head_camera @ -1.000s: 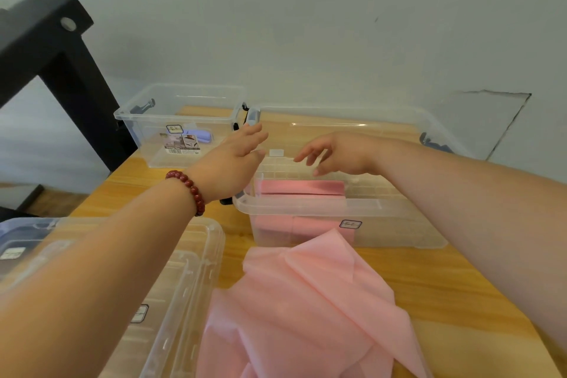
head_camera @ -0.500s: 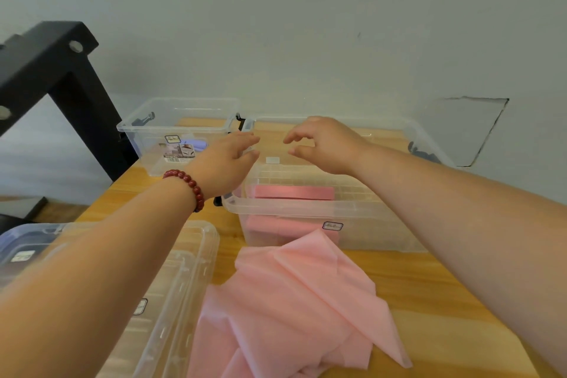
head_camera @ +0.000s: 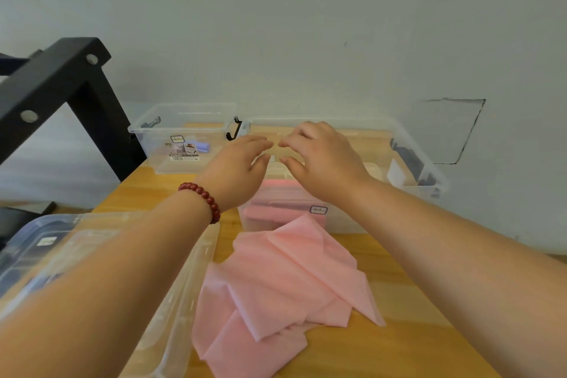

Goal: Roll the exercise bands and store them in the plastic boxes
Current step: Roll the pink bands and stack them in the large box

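Directly ahead, a person's two bare arms reach forward over a wooden table (head_camera: 408, 334) set against a pale grey wall (head_camera: 276, 24). The left hand (head_camera: 239, 163), with a red bead bracelet (head_camera: 202, 199) on its wrist, has its fingers nearly straight and relaxed, pointing away from the viewer. The right hand (head_camera: 322, 159) is just beside it, its fingers loosely curved and its thumb held apart below them, with nothing visibly caught between. The fingertips of both hands almost meet. Both hands hang above a clear plastic box (head_camera: 343, 221), and it cannot be told whether they touch its see-through top. Inside that box lie folded pink bands (head_camera: 276, 209), flat against the front wall beside a small label. In front of the box, nearer the viewer, a loose pink exercise band (head_camera: 282, 285) lies crumpled and unrolled on the table, its edges overlapping in soft folds. Behind the hands stands a larger clear box (head_camera: 432, 178) with a dark clip on its right side. At the back left is a small clear box (head_camera: 159, 144) holding a bluish item and a printed label. At the near left, under the left forearm, sits a stack of clear plastic containers (head_camera: 175, 301), blurred by closeness. A black metal frame (head_camera: 61, 77) slants across the upper left.
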